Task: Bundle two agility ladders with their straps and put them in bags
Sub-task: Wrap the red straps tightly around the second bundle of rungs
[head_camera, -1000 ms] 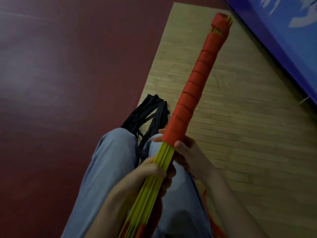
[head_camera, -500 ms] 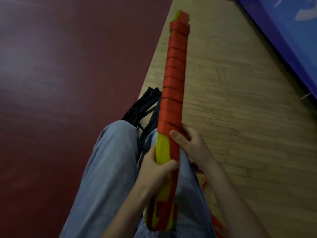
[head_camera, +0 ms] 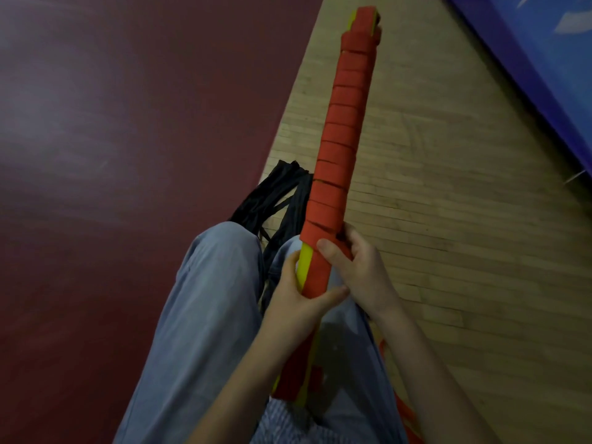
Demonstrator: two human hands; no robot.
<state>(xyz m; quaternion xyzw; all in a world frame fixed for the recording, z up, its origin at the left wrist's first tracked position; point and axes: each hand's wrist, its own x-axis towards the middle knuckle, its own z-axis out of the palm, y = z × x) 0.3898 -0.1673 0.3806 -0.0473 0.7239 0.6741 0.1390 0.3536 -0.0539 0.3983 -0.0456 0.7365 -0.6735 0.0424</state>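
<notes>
A bundle of yellow agility-ladder rungs (head_camera: 344, 136) wound in red strap points away from me, over my lap. The strap's turns cover the far part; the near part shows yellow beside red. My left hand (head_camera: 296, 294) grips the bundle from the left, below the wound section. My right hand (head_camera: 355, 267) holds it from the right, thumb pressed on the lowest red turn. Loose red strap (head_camera: 405, 408) trails beside my right thigh. A black heap of straps or a bag (head_camera: 272, 203) lies on the floor past my knees.
My legs in light blue trousers (head_camera: 205, 315) fill the lower middle. Dark red flooring (head_camera: 128, 139) spreads to the left, pale wood flooring (head_camera: 448, 203) to the right. A blue mat or panel (head_camera: 544, 52) edges the top right corner.
The bundle has turned in my hands, from showing the yellow rung edges to showing a flat side. Its far end swung left and then slightly right. Red strap now reaches down to my left hand.
</notes>
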